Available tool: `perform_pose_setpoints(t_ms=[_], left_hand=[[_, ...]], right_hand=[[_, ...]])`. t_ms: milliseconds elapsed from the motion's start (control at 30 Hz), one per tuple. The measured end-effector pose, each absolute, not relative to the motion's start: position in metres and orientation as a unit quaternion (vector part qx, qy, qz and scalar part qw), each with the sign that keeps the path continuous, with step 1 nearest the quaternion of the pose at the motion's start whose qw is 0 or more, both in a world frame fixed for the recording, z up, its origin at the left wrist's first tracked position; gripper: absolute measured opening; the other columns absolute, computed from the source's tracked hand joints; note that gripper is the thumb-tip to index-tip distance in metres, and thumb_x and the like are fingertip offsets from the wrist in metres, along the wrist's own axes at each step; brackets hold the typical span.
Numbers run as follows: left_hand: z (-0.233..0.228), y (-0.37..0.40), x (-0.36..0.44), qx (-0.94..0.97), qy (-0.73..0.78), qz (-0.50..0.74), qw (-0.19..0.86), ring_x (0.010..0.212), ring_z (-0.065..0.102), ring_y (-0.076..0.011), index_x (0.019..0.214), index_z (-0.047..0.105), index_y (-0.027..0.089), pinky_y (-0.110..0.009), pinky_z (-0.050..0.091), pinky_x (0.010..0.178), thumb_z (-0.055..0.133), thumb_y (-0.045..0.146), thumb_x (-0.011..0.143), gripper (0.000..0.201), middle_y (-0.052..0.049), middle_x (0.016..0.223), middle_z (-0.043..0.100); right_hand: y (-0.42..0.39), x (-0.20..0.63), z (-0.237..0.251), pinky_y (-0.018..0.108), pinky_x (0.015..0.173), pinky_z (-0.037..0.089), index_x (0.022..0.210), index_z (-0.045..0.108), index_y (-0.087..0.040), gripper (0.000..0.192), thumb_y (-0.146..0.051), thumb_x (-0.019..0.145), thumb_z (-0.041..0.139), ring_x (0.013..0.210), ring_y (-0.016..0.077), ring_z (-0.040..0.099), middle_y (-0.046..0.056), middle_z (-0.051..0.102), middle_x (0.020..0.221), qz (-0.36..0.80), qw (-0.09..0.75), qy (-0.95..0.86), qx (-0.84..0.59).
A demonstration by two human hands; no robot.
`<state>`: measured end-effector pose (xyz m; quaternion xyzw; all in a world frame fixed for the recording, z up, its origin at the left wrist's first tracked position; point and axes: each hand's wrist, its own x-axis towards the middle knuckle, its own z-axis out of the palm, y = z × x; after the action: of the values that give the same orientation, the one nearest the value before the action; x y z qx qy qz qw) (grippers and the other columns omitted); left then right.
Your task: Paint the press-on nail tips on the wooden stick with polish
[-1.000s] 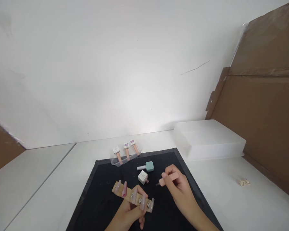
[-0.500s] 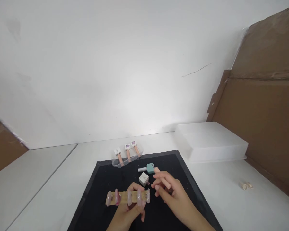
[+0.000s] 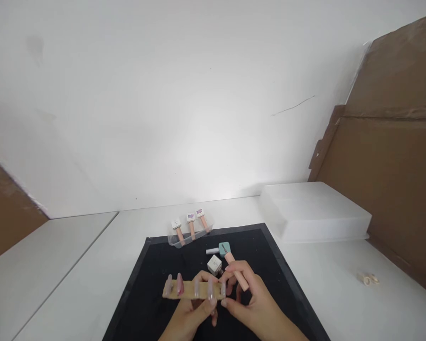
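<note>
My left hand (image 3: pixel 193 315) is closed round a tan strip (image 3: pixel 189 290) that carries several false nails, most of them pale and sparkly and one pink (image 3: pixel 180 284). Between the fingers of my right hand (image 3: pixel 255 300) rests a peach-handled nail polish brush (image 3: pixel 238 274), its bristles pointing up and away. That hand's thumb and a fingertip are at the strip's right end, by the last nail (image 3: pixel 223 290). Just beyond the hands lie a white square polish bottle (image 3: pixel 214 263), apparently uncapped, and a teal bottle (image 3: pixel 221 253) with a silver-white cap (image 3: pixel 212 251).
Three white bottles with peach caps lean in a clear tray (image 3: pixel 179 244) at the back of the black mat (image 3: pixel 156 258). A translucent plastic box (image 3: pixel 323 229) stands at right, by a cardboard wall (image 3: pixel 386 180). Small beige rings (image 3: pixel 367 280) lie on the white table.
My right hand has moved down and left to the strip, and its fingers now touch the strip's right end. The strip has tilted, with its nails standing more upright. The view has shifted slightly.
</note>
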<state>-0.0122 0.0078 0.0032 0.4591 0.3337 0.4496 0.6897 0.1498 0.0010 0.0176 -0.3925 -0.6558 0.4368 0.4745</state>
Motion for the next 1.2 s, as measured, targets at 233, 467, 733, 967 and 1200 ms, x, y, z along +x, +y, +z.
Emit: perform_pose_setpoints(t_ms=[233, 467, 733, 967, 1200], left_hand=[[0.014, 0.006, -0.014, 0.397, 0.356, 0.482, 0.695, 0.05, 0.038, -0.008, 0.092, 0.055, 0.019, -0.024, 0.036, 0.047, 0.067, 0.044, 0.07, 0.036, 0.006, 0.057, 0.043], [0.024, 0.005, -0.012, 0.37, 0.377, 0.51, 0.679, 0.048, 0.038, -0.0069, 0.083, 0.051, 0.02, -0.023, 0.035, 0.046, 0.068, 0.045, 0.068, 0.034, 0.007, 0.057, 0.042], [0.019, 0.005, -0.015, 0.379, 0.392, 0.482, 0.686, 0.044, 0.036, -0.0063, 0.084, 0.052, 0.02, -0.022, 0.035, 0.043, 0.068, 0.043, 0.068, 0.032, 0.008, 0.053, 0.041], [0.005, 0.004, -0.014, 0.44, 0.371, 0.431, 0.695, 0.043, 0.036, -0.0062, 0.08, 0.05, 0.02, -0.022, 0.037, 0.043, 0.067, 0.043, 0.069, 0.031, 0.009, 0.051, 0.041], [-0.004, 0.009, -0.015, 0.498, 0.355, 0.396, 0.685, 0.043, 0.039, -0.0068, 0.08, 0.049, 0.02, -0.023, 0.041, 0.045, 0.064, 0.043, 0.072, 0.029, 0.009, 0.051, 0.039]], right_hand=[[0.008, 0.159, 0.024, 0.021, 0.053, 0.039, 0.099, 0.044, -0.028, 0.044, 0.001, 0.068, 0.056, 0.061, 0.0102, 0.051, -0.004, 0.058, 0.087, 0.462, 0.493, -0.624, -0.393], [0.009, 0.173, 0.036, 0.025, 0.061, 0.041, 0.108, 0.045, -0.027, 0.039, -0.011, 0.076, 0.06, 0.071, 0.0133, 0.055, 0.0, 0.061, 0.092, 0.518, 0.456, -0.607, -0.394], [0.018, 0.186, 0.032, 0.024, 0.048, 0.039, 0.093, 0.06, -0.022, 0.024, -0.042, 0.089, 0.047, 0.051, 0.011, 0.05, 0.002, 0.064, 0.073, 0.438, 0.62, -0.498, -0.418], [0.006, 0.18, 0.026, 0.023, 0.043, 0.034, 0.072, 0.068, -0.02, 0.033, -0.044, 0.087, 0.051, 0.044, 0.0066, 0.04, 0.007, 0.066, 0.09, 0.484, 0.596, -0.557, -0.316], [-0.004, 0.173, 0.036, 0.026, 0.06, 0.043, 0.077, 0.063, -0.02, 0.026, -0.043, 0.086, 0.053, 0.068, 0.0154, 0.055, 0.004, 0.06, 0.082, 0.449, 0.513, -0.626, -0.379]])
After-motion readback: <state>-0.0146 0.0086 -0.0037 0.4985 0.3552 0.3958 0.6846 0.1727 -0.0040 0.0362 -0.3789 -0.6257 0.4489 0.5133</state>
